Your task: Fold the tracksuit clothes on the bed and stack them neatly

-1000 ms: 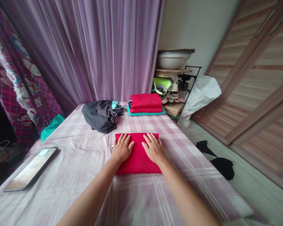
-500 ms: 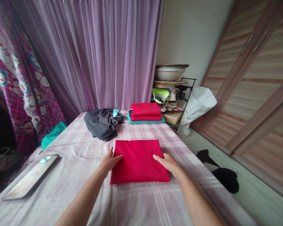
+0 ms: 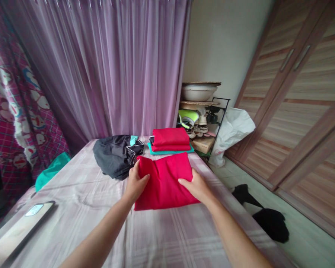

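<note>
A folded red garment (image 3: pixel 166 186) is gripped at both sides, its far edge tilted up and sagging in the middle. My left hand (image 3: pixel 137 181) closes on its left side, thumb on top and fingers behind. On the opposite side my right hand (image 3: pixel 195 185) holds it the same way, fingers hidden underneath. Just beyond lies a stack with a folded red cloth (image 3: pixel 171 139) on top and a teal cloth (image 3: pixel 170 152) at the bottom. A crumpled dark garment (image 3: pixel 113 154) with white piping sits left of that stack.
The plaid-covered bed (image 3: pixel 100 223) carries a phone (image 3: pixel 19 234) at the near left and a teal cloth (image 3: pixel 52 171) at its left edge. Beyond the right edge are a shoe rack (image 3: pixel 203 126), a white bag (image 3: pixel 231 130), a black cloth (image 3: pixel 270 223) on the floor and a wooden wardrobe (image 3: pixel 304 100).
Both hands have tightened on the folded red garment and lifted its far edge, moving it slightly forward. It lay flat before. The camera view has tilted a little.
</note>
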A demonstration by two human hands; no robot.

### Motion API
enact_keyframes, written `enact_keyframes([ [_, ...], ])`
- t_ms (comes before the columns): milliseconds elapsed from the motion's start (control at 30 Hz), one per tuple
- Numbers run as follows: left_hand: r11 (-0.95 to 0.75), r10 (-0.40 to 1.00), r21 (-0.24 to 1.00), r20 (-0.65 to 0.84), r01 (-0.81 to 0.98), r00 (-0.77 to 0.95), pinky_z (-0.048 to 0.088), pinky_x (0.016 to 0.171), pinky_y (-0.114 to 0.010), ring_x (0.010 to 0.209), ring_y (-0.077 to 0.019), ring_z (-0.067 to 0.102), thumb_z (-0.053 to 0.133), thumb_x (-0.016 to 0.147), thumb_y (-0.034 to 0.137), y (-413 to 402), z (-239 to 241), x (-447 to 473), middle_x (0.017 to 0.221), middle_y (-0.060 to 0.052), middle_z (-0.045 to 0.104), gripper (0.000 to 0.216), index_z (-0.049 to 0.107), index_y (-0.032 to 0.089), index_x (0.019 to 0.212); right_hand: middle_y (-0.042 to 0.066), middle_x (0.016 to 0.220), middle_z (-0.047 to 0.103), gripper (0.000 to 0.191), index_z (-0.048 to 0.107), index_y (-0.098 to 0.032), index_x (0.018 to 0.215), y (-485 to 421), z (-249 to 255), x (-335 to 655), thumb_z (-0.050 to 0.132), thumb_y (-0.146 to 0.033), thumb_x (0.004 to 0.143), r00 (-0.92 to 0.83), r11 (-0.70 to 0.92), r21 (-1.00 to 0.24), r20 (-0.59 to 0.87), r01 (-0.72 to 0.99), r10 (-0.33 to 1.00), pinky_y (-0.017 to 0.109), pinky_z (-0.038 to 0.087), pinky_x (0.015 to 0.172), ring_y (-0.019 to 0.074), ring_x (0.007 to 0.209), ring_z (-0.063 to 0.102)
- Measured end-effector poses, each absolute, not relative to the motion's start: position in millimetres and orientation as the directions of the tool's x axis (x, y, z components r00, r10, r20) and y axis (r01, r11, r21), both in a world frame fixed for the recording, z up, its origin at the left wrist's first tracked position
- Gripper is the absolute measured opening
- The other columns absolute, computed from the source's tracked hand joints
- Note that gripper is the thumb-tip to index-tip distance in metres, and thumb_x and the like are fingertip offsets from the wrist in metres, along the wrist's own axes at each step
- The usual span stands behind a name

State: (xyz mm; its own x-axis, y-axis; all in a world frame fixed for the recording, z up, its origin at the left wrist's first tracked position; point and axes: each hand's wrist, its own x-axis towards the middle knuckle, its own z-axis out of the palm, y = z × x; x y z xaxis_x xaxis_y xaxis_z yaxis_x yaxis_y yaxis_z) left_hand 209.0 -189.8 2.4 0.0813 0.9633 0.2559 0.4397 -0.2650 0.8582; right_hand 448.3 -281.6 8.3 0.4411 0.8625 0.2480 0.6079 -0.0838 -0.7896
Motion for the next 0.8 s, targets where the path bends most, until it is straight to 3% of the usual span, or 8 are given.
enact_keyframes([
  [100, -0.336, 0.941, 0.853, 0.317, 0.4, 0.116, 0.041, 0.111, -0.043, 0.122, -0.0271, 0.057, 0.069, 0.076, 0.029, -149.4, 30.9, 242.2, 0.131, -0.012, 0.055, 0.079, 0.038, 0.022, 0.148, 0.008, 0.1, 0.074, 0.047, 0.066, -0.019, 0.112, -244.1, 45.6, 481.9, 0.075, -0.037, 0.07, 0.466, -0.149, -0.697, 0.291, 0.701, 0.835, 0.033, 0.051, 0.078, 0.0232, 0.088, 0.069],
  [200, -0.342, 0.94, 0.853, 0.312, 0.395, 0.141, 0.041, 0.111, -0.045, 0.127, -0.028, 0.054, 0.069, 0.078, 0.032, -115.1, 29.8, 269.7, 0.139, -0.015, 0.05, 0.083, 0.031, 0.022, 0.151, 0.014, 0.111, 0.071, 0.057, 0.06, -0.015, 0.126, -211.8, 62.7, 506.9, 0.072, -0.04, 0.076, 0.536, -0.31, -0.607, 0.232, 0.732, 0.812, 0.035, 0.05, 0.082, 0.0274, 0.098, 0.068],
  [333, -0.214, 0.975, 0.789, 0.141, 0.576, 0.169, 0.038, 0.114, -0.047, 0.139, -0.0326, 0.044, 0.063, 0.083, 0.034, -110.3, -23.7, 275.9, 0.15, -0.024, 0.04, 0.077, 0.031, 0.012, 0.15, 0.023, 0.147, 0.047, 0.071, 0.038, -0.012, 0.15, -193.3, 27.9, 503.0, 0.058, -0.04, 0.088, 0.552, -0.408, -0.456, 0.245, 0.791, 0.797, 0.044, 0.045, 0.099, 0.0338, 0.13, 0.052],
  [433, -0.441, 0.893, 0.618, 0.234, 0.65, 0.383, 0.034, 0.117, -0.047, 0.14, -0.0294, 0.044, 0.055, 0.088, 0.029, -131.9, -70.2, 260.2, 0.147, -0.017, 0.049, 0.052, 0.049, 0.018, 0.138, 0.016, 0.16, 0.032, 0.063, 0.04, -0.025, 0.152, -193.3, -20.6, 479.5, 0.051, -0.046, 0.093, 0.375, -0.291, -0.325, 0.236, 0.9, 0.896, 0.058, 0.032, 0.11, 0.0352, 0.144, 0.033],
  [567, -0.609, 0.793, 0.435, 0.332, 0.663, 0.511, 0.038, 0.115, -0.049, 0.134, -0.0277, 0.05, 0.052, 0.089, 0.025, -159.0, -96.8, 239.5, 0.143, -0.013, 0.055, 0.046, 0.054, 0.023, 0.136, 0.011, 0.161, 0.032, 0.054, 0.046, -0.03, 0.148, -195.0, -61.9, 456.7, 0.047, -0.046, 0.096, 0.309, -0.251, -0.24, 0.246, 0.938, 0.919, 0.066, 0.019, 0.113, 0.0332, 0.147, 0.026],
  [800, -0.683, 0.731, 0.401, 0.387, 0.611, 0.562, 0.042, 0.11, -0.054, 0.125, -0.0271, 0.057, 0.052, 0.091, 0.021, -189.9, -90.0, 222.5, 0.127, -0.01, 0.068, 0.032, 0.066, 0.023, 0.12, 0.017, 0.151, 0.046, 0.049, 0.055, -0.021, 0.141, -206.6, -77.6, 453.6, 0.042, -0.039, 0.098, 0.332, -0.283, -0.175, 0.45, 0.943, 0.829, 0.056, 0.029, 0.111, 0.0312, 0.138, 0.041],
])
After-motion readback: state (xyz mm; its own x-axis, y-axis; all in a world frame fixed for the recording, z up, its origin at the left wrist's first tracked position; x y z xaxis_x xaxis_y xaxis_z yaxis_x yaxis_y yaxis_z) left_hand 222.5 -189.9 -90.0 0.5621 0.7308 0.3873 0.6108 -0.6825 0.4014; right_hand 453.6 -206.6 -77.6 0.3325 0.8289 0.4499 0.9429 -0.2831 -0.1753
